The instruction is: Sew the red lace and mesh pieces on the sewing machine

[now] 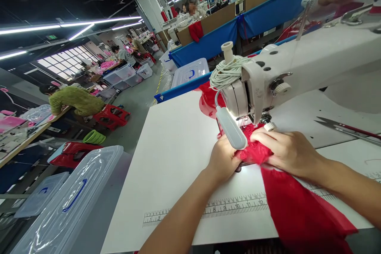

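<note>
A white sewing machine [297,67] stands on a white table [175,143]. Red lace fabric [256,151] lies under its needle area, and a red cloth [297,206] trails from it toward the table's near edge. My left hand [222,158] is curled beside the lamp on the machine's left, pressing the lace edge. My right hand [287,151] lies on the lace from the right, fingers closed on it. More red fabric [208,99] is bunched behind the machine.
Thread snips [345,129] lie at the right of the table. A printed ruler [220,206] runs along the table's front. Clear plastic bins [68,202] sit at left. Other people work at tables in the background across an aisle.
</note>
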Available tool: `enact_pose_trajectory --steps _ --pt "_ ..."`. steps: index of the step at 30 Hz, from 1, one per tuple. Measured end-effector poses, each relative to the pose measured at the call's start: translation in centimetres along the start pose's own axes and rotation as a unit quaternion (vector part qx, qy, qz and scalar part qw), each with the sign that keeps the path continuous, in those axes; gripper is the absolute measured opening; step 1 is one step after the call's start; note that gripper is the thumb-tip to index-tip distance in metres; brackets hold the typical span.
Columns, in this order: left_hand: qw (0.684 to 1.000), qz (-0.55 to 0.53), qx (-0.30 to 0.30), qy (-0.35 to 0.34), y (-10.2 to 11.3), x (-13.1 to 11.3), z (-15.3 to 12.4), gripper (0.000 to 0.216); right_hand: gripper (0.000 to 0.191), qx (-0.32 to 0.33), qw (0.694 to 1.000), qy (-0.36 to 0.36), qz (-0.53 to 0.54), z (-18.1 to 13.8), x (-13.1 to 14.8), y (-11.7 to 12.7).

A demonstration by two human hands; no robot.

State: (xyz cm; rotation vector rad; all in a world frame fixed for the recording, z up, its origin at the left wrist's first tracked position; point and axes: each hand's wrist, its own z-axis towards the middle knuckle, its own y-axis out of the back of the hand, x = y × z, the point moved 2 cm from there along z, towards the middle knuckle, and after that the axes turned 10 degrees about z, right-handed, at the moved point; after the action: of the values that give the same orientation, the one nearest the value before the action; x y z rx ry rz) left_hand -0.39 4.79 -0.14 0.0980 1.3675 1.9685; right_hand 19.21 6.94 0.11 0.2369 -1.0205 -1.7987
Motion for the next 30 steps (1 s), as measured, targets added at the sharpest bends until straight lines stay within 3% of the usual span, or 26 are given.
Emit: enact_pose_trajectory --steps 4,11,17,22,30 --pt "0.998 0.037 0.0 -0.052 -0.2 0.3 -0.5 0.014 0.039 0.002 0.998 -0.003 -0.068 -0.8 -0.7 0.1" --pt "0.98 0.169 0.018 -0.101 -0.7 0.1 -0.7 0.021 0.032 -0.021 0.999 0.012 -0.034 -0.7 -0.9 -0.2" --pt "0.961 0.244 0.039 -0.121 0.9 -1.7 -1.0 0.036 0.032 -0.005 0.999 0.028 -0.03 -0.2 -0.8 0.6" --pt "0.956 0.256 0.053 -0.133 1.7 -2.8 -1.4 0.063 0.03 0.012 0.999 0.027 -0.024 -0.1 -0.9 1.2" --pt "0.96 0.252 0.057 -0.112 1.8 -2.5 -1.6 0.063 0.04 0.0 0.999 -0.013 -0.049 -0.7 -1.4 0.9"
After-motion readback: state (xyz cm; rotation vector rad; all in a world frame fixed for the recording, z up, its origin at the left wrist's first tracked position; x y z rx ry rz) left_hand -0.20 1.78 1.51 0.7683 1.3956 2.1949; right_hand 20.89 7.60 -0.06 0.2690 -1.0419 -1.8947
